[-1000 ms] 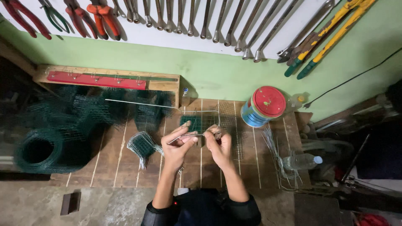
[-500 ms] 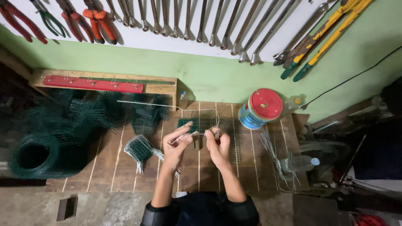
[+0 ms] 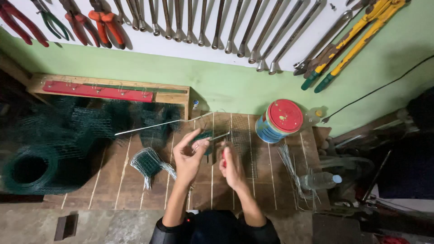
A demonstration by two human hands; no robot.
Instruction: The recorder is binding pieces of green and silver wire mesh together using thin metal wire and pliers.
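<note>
My left hand pinches a small piece of green wire mesh over the wooden bench, with a thin metal rod running from it out to the left. My right hand is closed around a red-handled tool just right of the mesh; the tool's tip is hidden by my fingers. Both hands are close together above the middle of the plank bench.
A folded bundle of mesh lies left of my hands; a green mesh roll and mesh cages fill the left. A red-lidded tin, loose wires and a plastic bottle are right. Pliers, wrenches and cutters hang above.
My hands have shifted slightly toward me and the left hand has re-gripped the mesh piece; the long rod now points further left. The view tilted a little.
</note>
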